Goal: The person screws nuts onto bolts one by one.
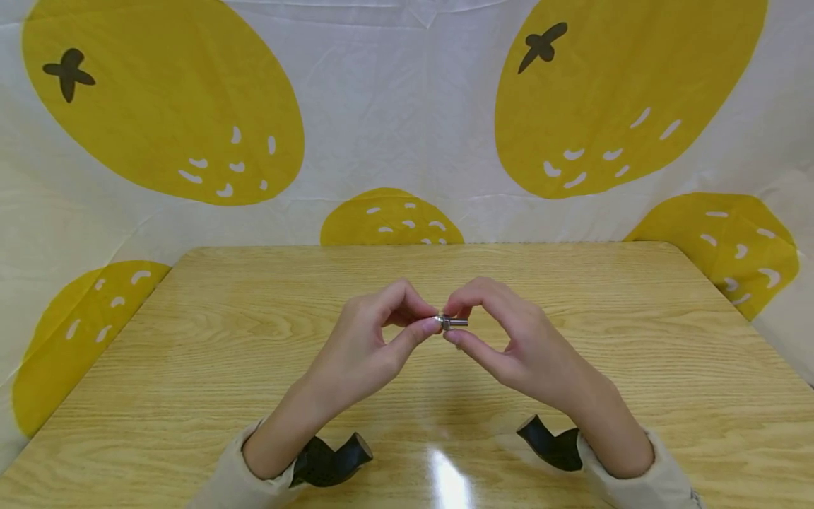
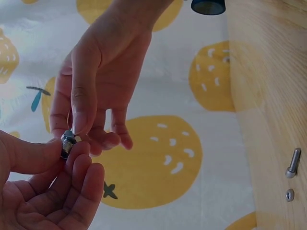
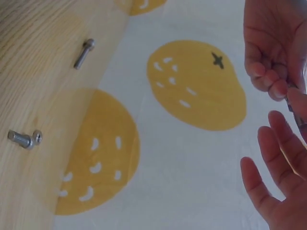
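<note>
In the head view my left hand (image 1: pixel 359 343) pinches the head end of a small metal bolt (image 1: pixel 461 322) between thumb and forefinger. Opposite it, my right hand (image 1: pixel 528 346) has thumb and forefinger on a nut (image 1: pixel 447 323) around the bolt, whose shank points right past the fingertips. The left wrist view shows the shiny bolt head (image 2: pixel 67 147) in the left fingers, close to the right fingertips. Much of the bolt is covered by fingers in the right wrist view, where the right hand's lower fingers (image 3: pixel 273 158) are spread.
On the wooden table (image 1: pixel 222 339), the left wrist view shows another bolt (image 2: pixel 293 163) and a loose nut (image 2: pixel 289 195). A bolt (image 3: pixel 84 53), a thicker bolt (image 3: pixel 20 139) and a nut (image 3: pixel 38 137) lie in the right wrist view. Fruit-printed cloth (image 1: pixel 394 106) hangs behind.
</note>
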`<action>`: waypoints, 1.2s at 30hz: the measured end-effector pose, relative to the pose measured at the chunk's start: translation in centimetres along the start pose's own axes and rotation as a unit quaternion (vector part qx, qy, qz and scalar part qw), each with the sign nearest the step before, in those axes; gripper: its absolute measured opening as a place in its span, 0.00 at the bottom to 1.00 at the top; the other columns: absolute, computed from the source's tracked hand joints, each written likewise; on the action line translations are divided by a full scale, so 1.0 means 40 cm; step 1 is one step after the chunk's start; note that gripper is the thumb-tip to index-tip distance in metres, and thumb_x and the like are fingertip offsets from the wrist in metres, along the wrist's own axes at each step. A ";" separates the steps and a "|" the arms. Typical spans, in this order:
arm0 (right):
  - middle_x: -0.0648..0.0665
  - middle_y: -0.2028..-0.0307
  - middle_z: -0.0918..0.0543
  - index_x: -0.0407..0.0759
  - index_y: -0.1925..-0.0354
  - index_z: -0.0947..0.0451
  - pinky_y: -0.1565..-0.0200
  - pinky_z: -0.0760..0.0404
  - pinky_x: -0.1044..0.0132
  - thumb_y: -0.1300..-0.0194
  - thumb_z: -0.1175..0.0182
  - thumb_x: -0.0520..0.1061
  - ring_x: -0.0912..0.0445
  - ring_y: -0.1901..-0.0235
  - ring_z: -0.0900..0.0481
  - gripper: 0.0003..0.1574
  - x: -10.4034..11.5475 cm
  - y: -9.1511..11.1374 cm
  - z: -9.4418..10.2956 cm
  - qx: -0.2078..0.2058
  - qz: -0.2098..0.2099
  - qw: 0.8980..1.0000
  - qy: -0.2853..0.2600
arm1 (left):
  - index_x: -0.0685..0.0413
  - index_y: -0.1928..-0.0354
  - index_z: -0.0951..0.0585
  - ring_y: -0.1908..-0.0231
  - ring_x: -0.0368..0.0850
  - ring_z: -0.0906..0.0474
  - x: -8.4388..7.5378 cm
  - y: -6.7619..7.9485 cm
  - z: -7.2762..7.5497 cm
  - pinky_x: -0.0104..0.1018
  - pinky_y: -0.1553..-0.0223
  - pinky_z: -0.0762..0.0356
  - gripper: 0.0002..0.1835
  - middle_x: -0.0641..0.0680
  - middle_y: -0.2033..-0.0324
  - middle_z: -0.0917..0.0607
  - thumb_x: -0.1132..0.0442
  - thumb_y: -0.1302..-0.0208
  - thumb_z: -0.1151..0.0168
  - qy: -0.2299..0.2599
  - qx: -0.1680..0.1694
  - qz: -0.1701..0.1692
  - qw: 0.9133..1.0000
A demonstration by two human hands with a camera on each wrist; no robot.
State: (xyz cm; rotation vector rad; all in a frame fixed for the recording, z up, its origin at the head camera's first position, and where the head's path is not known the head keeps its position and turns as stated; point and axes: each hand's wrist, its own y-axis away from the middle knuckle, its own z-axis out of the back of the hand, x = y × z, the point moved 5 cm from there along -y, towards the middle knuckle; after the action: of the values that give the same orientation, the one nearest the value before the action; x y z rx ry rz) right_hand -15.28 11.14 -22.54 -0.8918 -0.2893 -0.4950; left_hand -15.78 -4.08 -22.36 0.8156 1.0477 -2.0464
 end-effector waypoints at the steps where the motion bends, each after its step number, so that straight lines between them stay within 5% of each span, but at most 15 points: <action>1: 0.51 0.63 0.23 0.41 0.57 0.27 0.57 0.26 0.74 0.42 0.37 0.36 0.61 0.61 0.27 0.14 0.001 0.000 0.000 -0.001 0.005 1.000 0.000 | 0.57 0.66 0.23 0.69 0.34 0.19 0.000 0.000 0.000 0.31 0.65 0.19 0.04 0.49 0.70 0.16 0.66 0.40 0.37 0.001 0.001 0.000 1.000; 19: 0.53 0.66 0.22 0.45 0.65 0.23 0.58 0.26 0.70 0.33 0.46 0.38 0.61 0.62 0.28 0.05 -0.004 0.002 -0.009 -0.004 -0.027 0.999 0.041 | 0.56 0.66 0.23 0.70 0.34 0.20 0.001 0.001 -0.004 0.31 0.66 0.19 0.03 0.49 0.70 0.16 0.66 0.40 0.38 0.002 0.003 -0.003 1.000; 25: 0.52 0.60 0.23 0.43 0.57 0.26 0.57 0.26 0.70 0.37 0.40 0.43 0.61 0.60 0.27 0.10 -0.006 0.003 -0.002 -0.006 -0.048 0.998 0.042 | 0.56 0.66 0.23 0.68 0.34 0.19 0.001 0.000 -0.001 0.31 0.64 0.19 0.03 0.49 0.69 0.16 0.66 0.40 0.38 -0.001 0.000 -0.001 1.000; 28: 0.49 0.58 0.23 0.40 0.55 0.28 0.55 0.27 0.71 0.43 0.34 0.40 0.59 0.59 0.27 0.19 0.001 0.000 0.002 -0.012 -0.028 0.999 0.029 | 0.56 0.66 0.23 0.68 0.34 0.19 0.000 0.000 0.000 0.32 0.64 0.19 0.03 0.48 0.69 0.16 0.66 0.40 0.38 -0.003 0.000 0.002 1.000; 36: 0.48 0.58 0.24 0.39 0.57 0.27 0.54 0.26 0.73 0.41 0.38 0.37 0.60 0.59 0.27 0.12 0.006 -0.001 -0.005 -0.007 0.008 1.000 0.013 | 0.56 0.65 0.23 0.68 0.34 0.19 0.000 0.001 0.001 0.32 0.63 0.19 0.03 0.48 0.69 0.16 0.66 0.39 0.39 0.001 0.001 0.005 1.000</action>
State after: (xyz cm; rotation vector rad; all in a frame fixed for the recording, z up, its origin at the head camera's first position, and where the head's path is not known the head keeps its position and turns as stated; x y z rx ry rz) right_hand -15.10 10.91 -22.53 -0.8996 -0.2561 -0.4933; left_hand -15.76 -4.12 -22.34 0.8230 1.0410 -2.0388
